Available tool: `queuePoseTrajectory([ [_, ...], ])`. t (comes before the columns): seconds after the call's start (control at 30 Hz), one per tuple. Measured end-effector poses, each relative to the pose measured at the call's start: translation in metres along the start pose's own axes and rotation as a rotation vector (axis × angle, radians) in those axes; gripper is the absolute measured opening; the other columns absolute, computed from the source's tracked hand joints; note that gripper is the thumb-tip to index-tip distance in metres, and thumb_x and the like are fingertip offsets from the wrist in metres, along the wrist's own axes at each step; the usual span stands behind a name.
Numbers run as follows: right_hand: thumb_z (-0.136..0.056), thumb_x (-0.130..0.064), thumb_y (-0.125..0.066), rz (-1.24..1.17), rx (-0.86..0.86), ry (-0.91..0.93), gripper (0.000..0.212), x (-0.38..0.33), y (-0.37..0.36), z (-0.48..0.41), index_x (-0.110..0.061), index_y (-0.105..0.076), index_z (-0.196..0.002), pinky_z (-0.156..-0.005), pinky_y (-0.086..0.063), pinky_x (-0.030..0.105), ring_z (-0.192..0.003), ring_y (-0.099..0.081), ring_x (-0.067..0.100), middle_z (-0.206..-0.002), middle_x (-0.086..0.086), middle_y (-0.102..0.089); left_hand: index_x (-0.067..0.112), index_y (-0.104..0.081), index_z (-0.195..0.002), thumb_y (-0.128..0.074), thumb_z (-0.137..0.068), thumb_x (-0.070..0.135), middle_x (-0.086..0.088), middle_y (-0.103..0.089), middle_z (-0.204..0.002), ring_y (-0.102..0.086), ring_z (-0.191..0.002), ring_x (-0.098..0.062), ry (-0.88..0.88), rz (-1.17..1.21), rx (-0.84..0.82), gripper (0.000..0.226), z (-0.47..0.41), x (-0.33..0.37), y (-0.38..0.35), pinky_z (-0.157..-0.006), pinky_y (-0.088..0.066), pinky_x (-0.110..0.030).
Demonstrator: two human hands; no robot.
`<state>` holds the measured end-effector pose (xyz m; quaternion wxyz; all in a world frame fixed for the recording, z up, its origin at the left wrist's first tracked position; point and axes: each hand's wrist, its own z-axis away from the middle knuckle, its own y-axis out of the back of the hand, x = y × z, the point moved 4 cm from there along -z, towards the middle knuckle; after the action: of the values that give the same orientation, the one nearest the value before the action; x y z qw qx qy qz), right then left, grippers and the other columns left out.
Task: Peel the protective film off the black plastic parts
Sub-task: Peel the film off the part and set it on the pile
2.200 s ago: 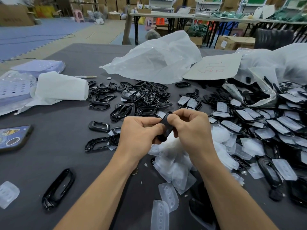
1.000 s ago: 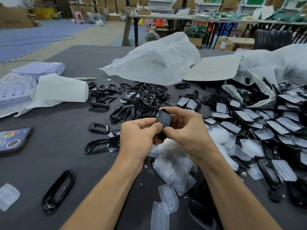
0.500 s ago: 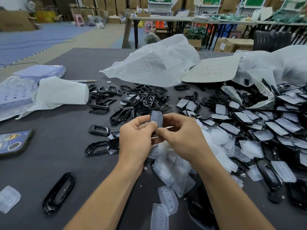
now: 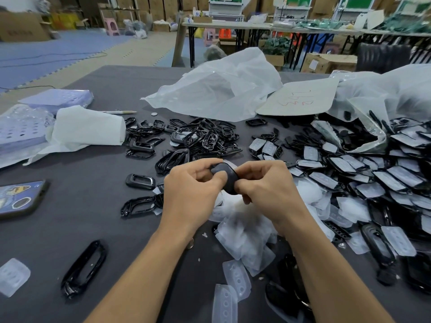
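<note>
Both hands hold one black plastic part (image 4: 225,177) above the grey table (image 4: 70,229). My left hand (image 4: 191,190) grips its left side, thumb laid on the dark face. My right hand (image 4: 265,185) pinches its right edge with curled fingers. A sliver of pale film shows at the part's top edge. Under the hands lies a heap of peeled clear film (image 4: 245,231). To the right spreads a pile of film-covered black parts (image 4: 377,180). Behind the hands sits a pile of bare black frames (image 4: 198,141).
A phone (image 4: 21,199) lies at the left edge, with a white cloth (image 4: 88,129) and perforated trays (image 4: 21,127) behind it. Large plastic bags (image 4: 221,87) and a cardboard sheet (image 4: 300,99) cover the far table. A loose black frame (image 4: 84,269) and film pieces (image 4: 233,285) lie near me.
The part has been turned in my hands, from edge-on to its dark face towards me. Both hands stayed together at the table's middle.
</note>
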<state>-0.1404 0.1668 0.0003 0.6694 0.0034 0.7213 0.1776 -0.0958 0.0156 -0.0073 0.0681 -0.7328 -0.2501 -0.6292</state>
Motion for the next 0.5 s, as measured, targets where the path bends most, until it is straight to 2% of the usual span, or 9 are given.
queuePoseTrajectory([
  [0.07, -0.074, 0.01, -0.066, -0.052, 0.05, -0.029, 0.027, 0.0019, 0.0036, -0.0025, -0.013, -0.081, -0.079, -0.054, -0.045, 0.028, -0.05, -0.054, 0.016, -0.066, 0.01, -0.073, 0.035, -0.082, -0.078, -0.078, -0.085, 0.006, -0.002, -0.076, -0.064, -0.068, -0.055, -0.014, 0.097, 0.107, -0.025, 0.03, -0.0027, -0.0035, 0.0001, -0.055, -0.059, -0.028],
  [0.17, -0.077, 0.009, -0.069, -0.165, 0.098, -0.037, 0.024, 0.0034, 0.0044, -0.003, -0.013, -0.079, -0.075, -0.049, -0.042, 0.023, -0.048, -0.054, 0.017, -0.06, 0.008, -0.067, 0.013, -0.081, -0.077, -0.076, -0.087, -0.001, -0.009, -0.075, -0.066, -0.068, -0.051, -0.014, 0.233, 0.265, -0.019, 0.018, -0.002, -0.0072, -0.0005, -0.048, -0.052, -0.021],
  [0.3, -0.08, -0.002, -0.077, -0.164, 0.101, 0.041, 0.016, -0.0001, -0.0008, 0.0002, -0.017, -0.08, -0.076, -0.047, -0.044, 0.022, -0.049, -0.06, 0.018, -0.063, 0.005, -0.071, 0.011, -0.081, -0.073, -0.074, -0.087, -0.002, -0.014, -0.077, -0.071, -0.069, -0.054, -0.017, 0.249, 0.339, 0.007, 0.02, -0.0026, -0.0104, 0.0013, -0.051, -0.054, -0.021],
  [0.5, -0.08, 0.011, -0.072, -0.182, 0.139, 0.011, 0.03, 0.0016, 0.005, -0.0035, -0.016, -0.079, -0.068, -0.046, -0.04, 0.022, -0.043, -0.053, 0.017, -0.053, 0.008, -0.064, 0.014, -0.081, -0.066, -0.069, -0.09, 0.002, -0.015, -0.075, -0.067, -0.07, -0.052, -0.02, 0.255, 0.334, -0.015, 0.03, -0.0015, -0.0089, -0.0016, -0.049, -0.054, -0.023],
])
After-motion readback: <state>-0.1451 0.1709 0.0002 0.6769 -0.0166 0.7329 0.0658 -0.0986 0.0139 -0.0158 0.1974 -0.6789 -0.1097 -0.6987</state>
